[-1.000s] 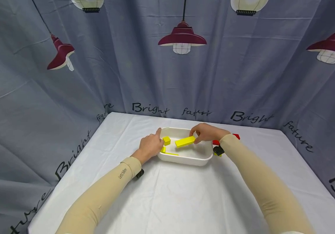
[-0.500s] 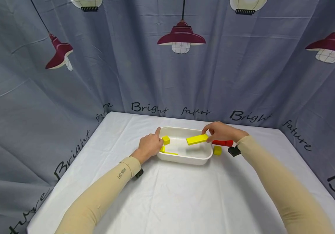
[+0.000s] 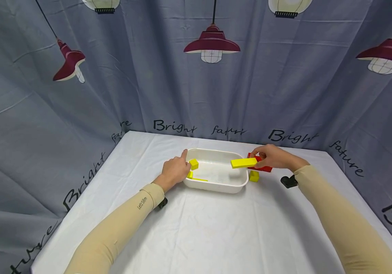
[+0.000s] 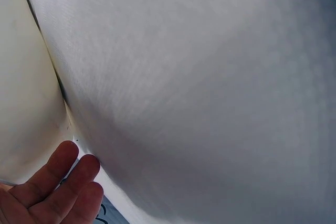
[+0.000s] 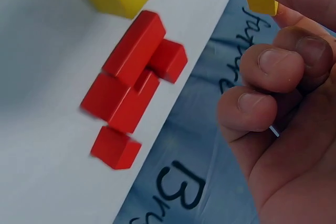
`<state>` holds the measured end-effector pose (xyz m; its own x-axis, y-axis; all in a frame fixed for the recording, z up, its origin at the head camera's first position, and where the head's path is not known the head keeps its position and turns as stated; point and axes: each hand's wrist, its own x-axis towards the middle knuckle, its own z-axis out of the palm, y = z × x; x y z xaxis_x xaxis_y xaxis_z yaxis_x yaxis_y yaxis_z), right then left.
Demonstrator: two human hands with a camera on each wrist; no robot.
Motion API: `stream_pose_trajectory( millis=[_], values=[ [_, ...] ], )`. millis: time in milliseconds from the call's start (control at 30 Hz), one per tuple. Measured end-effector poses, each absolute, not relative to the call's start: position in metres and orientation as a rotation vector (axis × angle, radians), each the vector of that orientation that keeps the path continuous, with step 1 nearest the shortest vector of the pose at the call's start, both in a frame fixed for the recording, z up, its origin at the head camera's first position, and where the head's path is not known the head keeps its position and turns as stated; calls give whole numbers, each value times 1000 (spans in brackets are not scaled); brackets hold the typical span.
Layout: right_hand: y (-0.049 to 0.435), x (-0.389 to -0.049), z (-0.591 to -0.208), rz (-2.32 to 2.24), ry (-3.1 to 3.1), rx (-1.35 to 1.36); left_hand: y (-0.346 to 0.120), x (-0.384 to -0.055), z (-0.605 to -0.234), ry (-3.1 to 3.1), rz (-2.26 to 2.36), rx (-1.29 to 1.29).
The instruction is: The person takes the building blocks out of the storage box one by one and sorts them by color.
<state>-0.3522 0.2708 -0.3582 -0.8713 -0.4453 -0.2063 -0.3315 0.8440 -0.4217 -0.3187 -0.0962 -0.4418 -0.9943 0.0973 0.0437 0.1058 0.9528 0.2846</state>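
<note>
My right hand (image 3: 273, 156) pinches one end of a long yellow block (image 3: 244, 163), its other end jutting over the right rim of a white plastic tray (image 3: 213, 187). Only a yellow corner shows between fingers and thumb in the right wrist view. At the tray's left side, my left hand (image 3: 175, 169) holds the rim, index finger stretched along it. Three of its fingers (image 4: 65, 182) lie by the outer wall in the left wrist view. Inside the tray are a yellow block (image 3: 194, 164), another partly hidden yellow piece (image 3: 190, 174) and a thin yellow strip (image 3: 200, 179).
Several red blocks (image 5: 134, 51) lie partly stacked on the white cloth right of the tray, below my right hand. Nearer me is a yellow block (image 3: 254, 176), close to the tray's right wall. A printed curtain (image 3: 168, 76) hangs behind the white-covered table (image 3: 216, 228).
My right hand has carried the long yellow block rightward from over the tray's middle to its right rim. The left hand and the tray stay in place.
</note>
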Motion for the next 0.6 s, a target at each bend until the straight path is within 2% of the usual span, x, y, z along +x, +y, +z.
stream_pose_trajectory(
  millis=[600],
  values=[
    [326, -339, -373, -640, 2768, -560, -96, -319, -443, -3070, -443, -161]
  ],
)
